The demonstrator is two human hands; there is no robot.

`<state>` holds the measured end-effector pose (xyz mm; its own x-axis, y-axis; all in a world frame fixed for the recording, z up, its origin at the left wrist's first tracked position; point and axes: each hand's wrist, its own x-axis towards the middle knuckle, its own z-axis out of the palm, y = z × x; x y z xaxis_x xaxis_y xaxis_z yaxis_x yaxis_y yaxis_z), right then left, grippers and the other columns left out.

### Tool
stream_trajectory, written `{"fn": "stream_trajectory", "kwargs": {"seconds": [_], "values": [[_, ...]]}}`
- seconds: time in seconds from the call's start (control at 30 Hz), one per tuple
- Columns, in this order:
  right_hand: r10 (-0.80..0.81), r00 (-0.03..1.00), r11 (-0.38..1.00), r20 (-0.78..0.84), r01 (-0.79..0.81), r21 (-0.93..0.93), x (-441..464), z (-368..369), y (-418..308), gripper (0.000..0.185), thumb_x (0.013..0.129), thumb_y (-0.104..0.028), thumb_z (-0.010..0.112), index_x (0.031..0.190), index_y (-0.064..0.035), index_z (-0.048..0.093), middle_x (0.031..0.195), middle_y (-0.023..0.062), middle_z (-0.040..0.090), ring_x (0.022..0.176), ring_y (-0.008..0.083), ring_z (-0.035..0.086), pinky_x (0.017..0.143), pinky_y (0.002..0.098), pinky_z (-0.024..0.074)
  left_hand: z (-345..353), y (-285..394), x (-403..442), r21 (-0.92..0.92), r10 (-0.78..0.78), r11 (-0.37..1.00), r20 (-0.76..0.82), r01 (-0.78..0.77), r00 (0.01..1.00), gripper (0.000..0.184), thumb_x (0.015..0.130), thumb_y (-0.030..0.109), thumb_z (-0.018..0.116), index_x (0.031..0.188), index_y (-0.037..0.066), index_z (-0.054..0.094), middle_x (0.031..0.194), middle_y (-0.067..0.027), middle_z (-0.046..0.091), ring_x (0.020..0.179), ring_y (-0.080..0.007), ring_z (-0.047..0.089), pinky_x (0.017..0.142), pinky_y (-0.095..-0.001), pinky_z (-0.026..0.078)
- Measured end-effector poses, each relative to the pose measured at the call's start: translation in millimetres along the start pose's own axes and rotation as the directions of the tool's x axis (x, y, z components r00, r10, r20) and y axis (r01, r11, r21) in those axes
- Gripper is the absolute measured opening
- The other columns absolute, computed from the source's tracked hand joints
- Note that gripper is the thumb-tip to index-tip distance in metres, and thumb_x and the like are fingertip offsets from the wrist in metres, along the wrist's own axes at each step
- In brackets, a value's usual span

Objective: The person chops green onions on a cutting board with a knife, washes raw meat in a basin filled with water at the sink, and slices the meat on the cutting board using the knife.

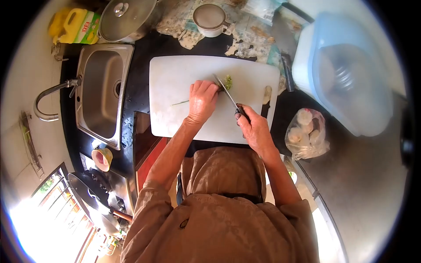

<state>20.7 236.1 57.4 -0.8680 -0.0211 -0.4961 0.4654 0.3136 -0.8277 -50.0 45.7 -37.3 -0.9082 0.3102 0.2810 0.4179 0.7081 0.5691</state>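
Observation:
A white cutting board (175, 79) lies on the dark counter. My left hand (203, 100) is closed over a thin green stalk (180, 103), whose end sticks out to the left across the board. Its fingertips are beside the knife blade. My right hand (255, 129) grips the black handle of a knife (227, 94), with the blade pointing up and left. Chopped green pieces (228, 81) lie just right of the blade. Near the board's right edge rests another flat tool with a dark handle (266, 101), apart from both hands.
A steel sink (101, 83) with a faucet (46, 98) is at left. Behind the board stand a lidded pot (125, 19), a yellow jug (78, 26) and a small lidded container (209, 19). At right are a blue-white tub (346, 74) and a plastic bag (307, 136) of pale round items.

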Motion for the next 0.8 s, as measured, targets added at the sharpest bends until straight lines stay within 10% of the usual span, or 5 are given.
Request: {"fn": "stream_trajectory", "kwargs": {"seconds": [0.1,0.2,0.4,0.8], "values": [[0.070,0.997,0.995,-0.008,-0.071,-0.067,8.2,4.0,-5.2,0.031,0.098,-0.022,0.062,0.122,-0.0034,0.062,0.086,0.0194,0.068,0.075,0.0353,0.065,0.074,0.0387,0.0516,2.5,-2.3,4.3,-0.022,0.004,1.000,-0.011,-0.004,1.000,0.024,0.071,0.000,0.070,0.091,0.011,0.064,0.097,-0.0037,0.062,0.093,-0.0296,0.056,0.081,-0.0424,0.043],[-0.207,0.973,0.968,-0.101,0.189,-0.166,15.1,14.4,10.6,0.032,0.098,-0.022,0.062,0.123,-0.0031,0.062,0.079,0.0167,0.066,0.065,0.0291,0.063,0.067,0.0368,0.0512,1.6,-4.5,2.9,-0.012,0.009,1.000,-0.008,-0.009,1.000,0.023,0.071,0.000,0.070,0.091,0.010,0.064,0.096,-0.0048,0.062,0.093,-0.0300,0.056,0.081,-0.0426,0.044],[0.006,0.999,0.981,-0.044,0.003,0.196,-2.0,3.4,12.1,0.033,0.098,-0.019,0.062,0.128,-0.0023,0.062,0.071,0.0049,0.061,0.053,0.0099,0.052,0.053,0.0273,0.0448,1.8,-4.2,5.9,-0.024,0.004,1.000,-0.027,-0.005,1.000,0.027,0.069,-0.002,0.071,0.093,0.008,0.065,0.096,-0.0085,0.063,0.092,-0.0336,0.057,0.082,-0.0447,0.046],[-0.058,0.997,0.984,-0.060,0.047,-0.169,-4.4,14.9,-9.1,0.031,0.096,-0.020,0.063,0.121,-0.0029,0.061,0.090,0.0213,0.067,0.079,0.0388,0.065,0.075,0.0408,0.0518,-0.6,-2.1,1.6,0.000,-0.008,1.000,-0.010,0.008,1.000,0.023,0.070,0.002,0.072,0.089,0.010,0.061,0.095,-0.0049,0.060,0.091,-0.0313,0.055,0.080,-0.0440,0.044]]}}
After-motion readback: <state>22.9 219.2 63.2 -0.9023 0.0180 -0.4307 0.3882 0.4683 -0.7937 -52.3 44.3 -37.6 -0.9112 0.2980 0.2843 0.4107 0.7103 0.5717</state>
